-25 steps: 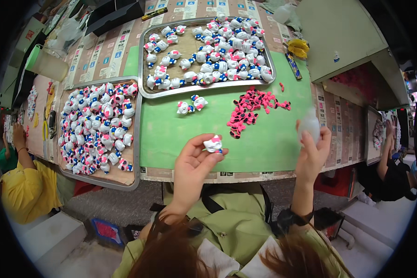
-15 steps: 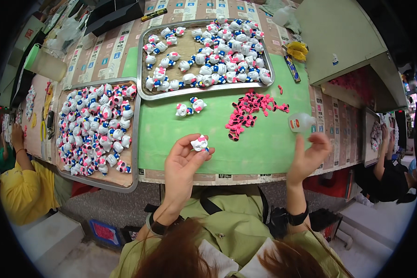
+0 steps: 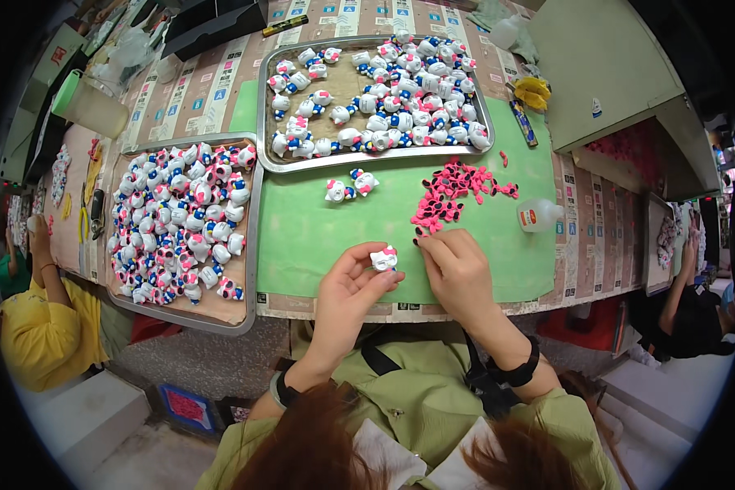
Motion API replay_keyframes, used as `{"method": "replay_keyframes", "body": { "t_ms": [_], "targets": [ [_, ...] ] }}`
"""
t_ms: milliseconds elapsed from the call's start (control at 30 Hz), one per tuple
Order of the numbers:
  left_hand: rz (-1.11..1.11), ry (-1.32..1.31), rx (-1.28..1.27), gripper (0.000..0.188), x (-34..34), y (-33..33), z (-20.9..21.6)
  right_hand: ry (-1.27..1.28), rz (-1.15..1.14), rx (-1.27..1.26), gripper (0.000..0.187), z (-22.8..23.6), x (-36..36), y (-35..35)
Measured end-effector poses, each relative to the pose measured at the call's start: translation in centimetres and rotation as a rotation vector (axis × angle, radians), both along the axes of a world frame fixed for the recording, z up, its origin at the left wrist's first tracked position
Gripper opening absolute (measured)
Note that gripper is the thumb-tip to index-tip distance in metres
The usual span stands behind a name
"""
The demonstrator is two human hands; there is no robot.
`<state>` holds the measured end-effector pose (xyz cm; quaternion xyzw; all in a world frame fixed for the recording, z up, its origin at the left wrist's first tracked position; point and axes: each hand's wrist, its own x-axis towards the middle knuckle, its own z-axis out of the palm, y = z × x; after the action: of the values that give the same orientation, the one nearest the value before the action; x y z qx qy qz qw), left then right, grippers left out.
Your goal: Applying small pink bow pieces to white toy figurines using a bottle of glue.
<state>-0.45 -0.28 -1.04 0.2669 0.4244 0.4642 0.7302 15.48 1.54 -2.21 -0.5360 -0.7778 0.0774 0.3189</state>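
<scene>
While the left hand (image 3: 347,290) grasps a small white figurine (image 3: 383,259) between thumb and fingers, the right hand (image 3: 461,282) is bent with its fingertips gathered at the near end of a heap of pink pieces (image 3: 449,189). Whether the right hand has closed on one of these cannot be told. The held figurine is above the near part of a green sheet (image 3: 318,233) on the desk (image 3: 576,245), its pink bow and white head exposed.

Two loose figurines (image 3: 351,186) lie side by side on the sheet, left of the heap. A translucent bottle (image 3: 539,216) is on the sheet to the right of the heap, apart from the right hand. Beyond the sheet's middle, a far tray (image 3: 384,158) carries similar figures, dense on its right and sparser on its left. A left tray (image 3: 251,286) is closely filled with the same kind.
</scene>
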Motion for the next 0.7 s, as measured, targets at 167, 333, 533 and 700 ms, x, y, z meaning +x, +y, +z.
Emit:
{"method": "replay_keyframes", "body": {
  "t_ms": [167, 333, 533, 700],
  "targets": [
    [-0.041, 0.018, 0.003, 0.033, -0.2, 0.0, 0.2, 0.028, 0.038, -0.002, 0.015, 0.0, 0.3, 0.0],
    [-0.073, -0.017, 0.004, 0.034, 0.0, -0.3, 0.1, 0.303, 0.147, -0.071, 0.021, 2.3, 0.0, -1.1],
    [-0.088, -0.035, 0.018, 0.034, 0.5, -0.4, 0.3, 0.196, 0.250, 0.039, 0.029, 2.2, -0.1, -1.4],
    [-0.093, -0.005, 0.029, 0.033, 0.4, -0.2, 0.8, 0.165, 0.254, -0.003, 0.033, 3.1, 0.0, -1.7]
  ]
}}
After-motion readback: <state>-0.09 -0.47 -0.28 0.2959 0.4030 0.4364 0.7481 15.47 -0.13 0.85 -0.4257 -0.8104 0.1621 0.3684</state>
